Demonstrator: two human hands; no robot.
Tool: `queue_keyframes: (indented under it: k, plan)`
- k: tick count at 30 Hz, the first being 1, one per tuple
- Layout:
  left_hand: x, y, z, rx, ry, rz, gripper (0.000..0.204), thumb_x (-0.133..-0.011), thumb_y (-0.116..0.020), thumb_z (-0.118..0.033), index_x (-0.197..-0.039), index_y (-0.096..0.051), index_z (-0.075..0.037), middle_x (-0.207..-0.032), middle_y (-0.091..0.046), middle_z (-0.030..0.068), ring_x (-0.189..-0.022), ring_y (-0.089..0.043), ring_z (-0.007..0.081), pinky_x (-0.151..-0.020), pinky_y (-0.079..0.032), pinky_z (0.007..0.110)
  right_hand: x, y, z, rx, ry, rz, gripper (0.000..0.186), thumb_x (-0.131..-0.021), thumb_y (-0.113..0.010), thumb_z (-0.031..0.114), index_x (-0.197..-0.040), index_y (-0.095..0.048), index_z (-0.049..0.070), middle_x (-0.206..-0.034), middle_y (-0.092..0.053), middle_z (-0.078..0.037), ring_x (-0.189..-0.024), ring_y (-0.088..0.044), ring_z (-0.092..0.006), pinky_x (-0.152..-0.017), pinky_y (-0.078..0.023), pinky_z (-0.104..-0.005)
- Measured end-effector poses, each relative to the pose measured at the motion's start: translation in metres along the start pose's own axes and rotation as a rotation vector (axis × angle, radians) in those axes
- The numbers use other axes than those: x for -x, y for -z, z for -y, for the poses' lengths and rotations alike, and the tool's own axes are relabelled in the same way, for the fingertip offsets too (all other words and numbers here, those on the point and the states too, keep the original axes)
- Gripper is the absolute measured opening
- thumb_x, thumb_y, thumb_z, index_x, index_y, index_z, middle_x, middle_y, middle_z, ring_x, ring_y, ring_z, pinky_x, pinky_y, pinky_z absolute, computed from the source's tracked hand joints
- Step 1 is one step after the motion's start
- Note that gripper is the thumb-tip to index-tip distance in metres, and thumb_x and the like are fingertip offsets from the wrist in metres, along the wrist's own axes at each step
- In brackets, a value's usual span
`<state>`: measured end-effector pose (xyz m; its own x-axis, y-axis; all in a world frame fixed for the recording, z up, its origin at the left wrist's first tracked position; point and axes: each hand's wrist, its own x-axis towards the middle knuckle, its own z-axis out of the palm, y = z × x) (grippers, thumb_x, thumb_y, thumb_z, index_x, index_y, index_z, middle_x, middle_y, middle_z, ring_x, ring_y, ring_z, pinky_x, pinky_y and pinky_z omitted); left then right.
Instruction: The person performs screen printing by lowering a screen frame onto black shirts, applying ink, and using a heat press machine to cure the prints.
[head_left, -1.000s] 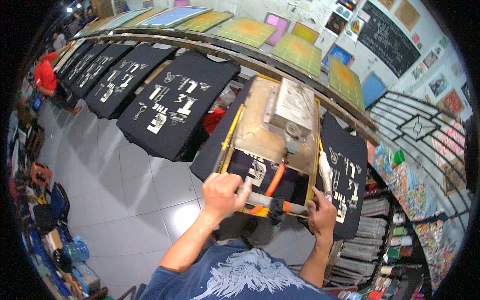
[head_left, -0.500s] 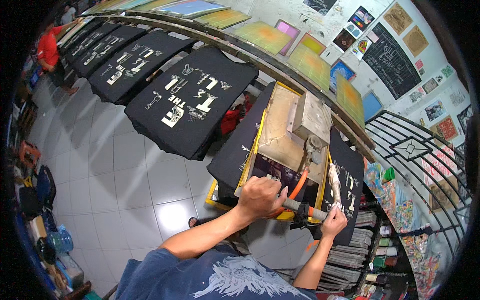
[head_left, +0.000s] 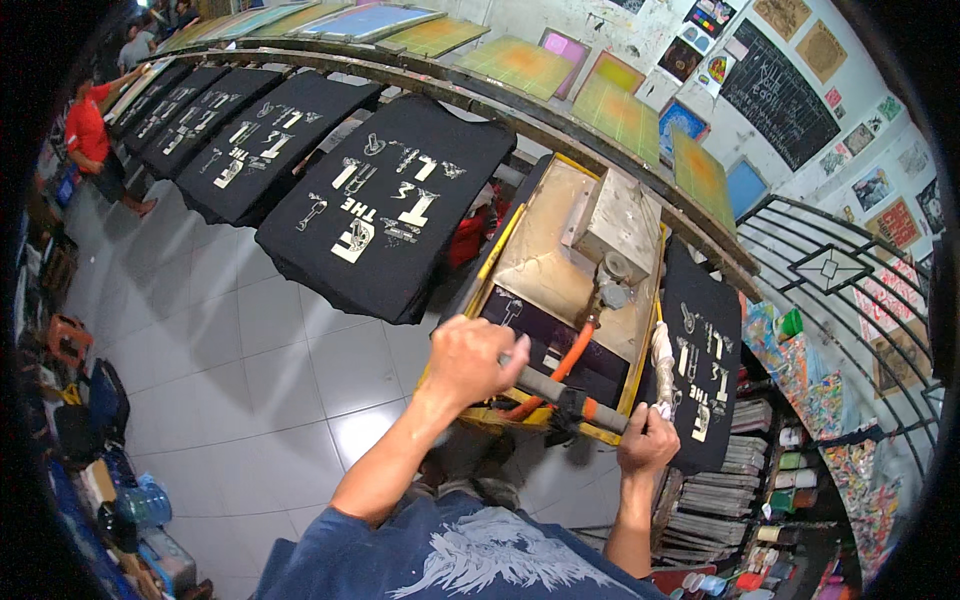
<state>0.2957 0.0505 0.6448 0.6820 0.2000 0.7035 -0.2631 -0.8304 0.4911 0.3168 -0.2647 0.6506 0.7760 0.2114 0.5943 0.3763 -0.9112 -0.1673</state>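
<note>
Our left grip (head_left: pixel 472 360) is wrapped around the left end of a grey bar (head_left: pixel 543 387), while our right grip (head_left: pixel 648 440) clasps its right end. The bar crosses the near end of a boxy metal unit (head_left: pixel 545 235) with yellow rails (head_left: pixel 501 250). An orange hose (head_left: pixel 575 356) curves beside it. We have printed black shirts on both sides, left (head_left: pixel 385 210) and right (head_left: pixel 705 345).

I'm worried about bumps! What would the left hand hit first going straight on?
Probably the tan casing beyond the dark panel, though depth is unclear; the left hand might pass above.
</note>
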Motion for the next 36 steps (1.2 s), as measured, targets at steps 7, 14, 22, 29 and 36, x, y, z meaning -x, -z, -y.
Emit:
queue_keyframes:
  k: [7, 14, 22, 29, 36]
  plan:
    - [0.01, 0.059, 0.012, -0.133, 0.077, 0.032, 0.036, -0.083, -0.08, -0.02, -0.058, -0.055, -0.015, -0.054, -0.052, 0.0034, -0.05, -0.052, 0.0247, -0.054, -0.038, 0.039, 0.003, -0.004, 0.053, -0.124, 0.074, 0.02, 0.037, -0.09, -0.067, 0.019, -0.061, -0.048, 0.006, -0.054, -0.045, -0.016, -0.048, -0.049, -0.036, -0.052, -0.036, -0.0465]
    - [0.012, 0.067, 0.042, -0.171, 0.067, -0.019, 0.037, -0.08, -0.076, -0.012, -0.057, -0.046, -0.009, -0.054, -0.045, 0.0078, -0.048, -0.044, 0.0277, -0.052, -0.032, 0.04, -0.016, -0.01, 0.078, -0.136, 0.052, 0.221, 0.046, -0.091, -0.073, 0.036, -0.061, -0.051, 0.008, -0.058, -0.055, -0.015, -0.053, -0.057, -0.0367, -0.053, -0.042, -0.0471]
    - [-0.013, 0.078, 0.078, -0.236, 0.062, 0.078, 0.036, -0.08, -0.075, -0.016, -0.056, -0.049, -0.009, -0.051, -0.044, 0.0073, -0.047, -0.045, 0.0286, -0.051, -0.035, 0.039, -0.036, -0.004, 0.098, -0.199, 0.188, 0.517, 0.069, -0.086, -0.068, 0.074, -0.069, -0.057, 0.008, -0.054, -0.059, -0.014, -0.049, -0.064, -0.0343, -0.046, -0.05, -0.0471]
    - [-0.009, 0.074, 0.07, -0.243, 0.06, 0.051, 0.04, -0.08, -0.074, -0.015, -0.056, -0.044, -0.009, -0.052, -0.039, 0.0086, -0.048, -0.041, 0.0292, -0.052, -0.032, 0.04, -0.049, 0.01, 0.094, -0.208, 0.113, 0.843, 0.073, -0.093, -0.057, 0.076, -0.084, -0.069, 0.005, -0.069, -0.071, -0.021, -0.063, -0.073, -0.0381, -0.061, -0.057, -0.0516]
    - [-0.013, 0.078, 0.067, -0.288, 0.109, 0.115, 0.04, -0.08, -0.076, -0.016, -0.056, -0.045, -0.007, -0.052, -0.042, 0.0088, -0.049, -0.042, 0.0301, -0.053, -0.031, 0.041, -0.076, 0.002, 0.072, -0.372, 0.327, 1.067, 0.07, -0.097, -0.057, 0.067, -0.088, -0.074, 0.0, -0.077, -0.072, -0.026, -0.076, -0.074, -0.0437, -0.073, -0.058, -0.0545]
